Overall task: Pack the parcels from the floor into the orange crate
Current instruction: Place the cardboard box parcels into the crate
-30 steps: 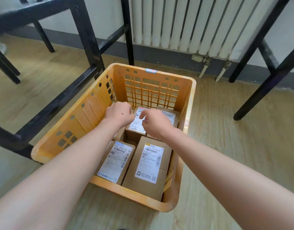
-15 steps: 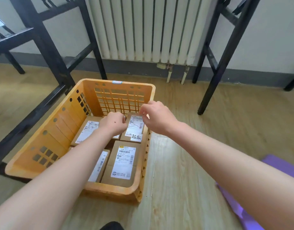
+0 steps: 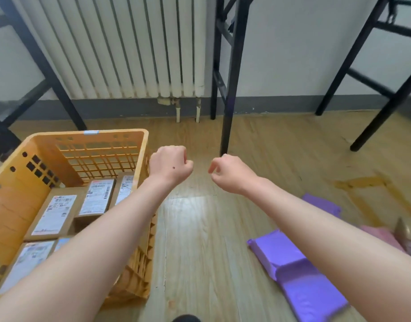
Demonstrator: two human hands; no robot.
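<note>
The orange crate (image 3: 88,137) stands on the floor at the left, holding several brown cardboard parcels (image 3: 55,212) with white labels. My left hand (image 3: 169,165) hovers just past the crate's right rim, fingers curled shut, holding nothing. My right hand (image 3: 227,173) is a little to its right over bare floor, fingers loosely closed and empty. On the floor at the lower right lie a purple mailer bag (image 3: 302,282), a second purple bag (image 3: 322,204) behind my right forearm, and a pink parcel (image 3: 381,235) partly hidden by that arm.
A white radiator (image 3: 120,47) lines the wall behind. Black metal table legs (image 3: 227,94) stand just beyond my hands, with more black legs (image 3: 371,89) at the right and black frame bars (image 3: 51,73) at the left. A brown box corner (image 3: 406,231) shows at the right edge.
Both hands have lifted out of the crate and swung right, now over the floor. The view has turned right, bringing the purple and pink parcels into sight.
</note>
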